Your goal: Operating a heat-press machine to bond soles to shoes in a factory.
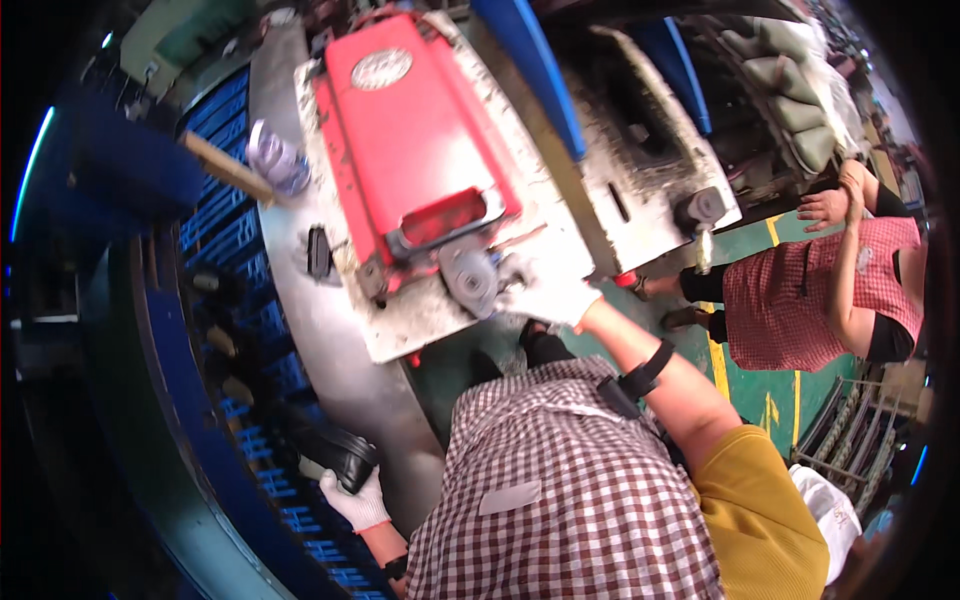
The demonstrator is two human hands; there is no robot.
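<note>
My left hand [355, 500], in a white glove, grips a black shoe [350, 460] at the lower left, over the blue rack. Farther up, my right hand [550, 297], also gloved in white, has its fingers curled at the side of a grey oval machine part [470, 280]. That part sits at the near end of a red machine cover [420, 130], just below its framed opening. The glove hides the inner side of the right fingers.
Left of the red cover, a metal ledge [350, 350] holds a small black piece [319, 252] and a clear plastic bottle [277, 158]. Dark shoes stand on the blue rack [215, 240]. A similar machine [640, 130] is to the right. Another person [800, 290] in a checked apron stands beyond.
</note>
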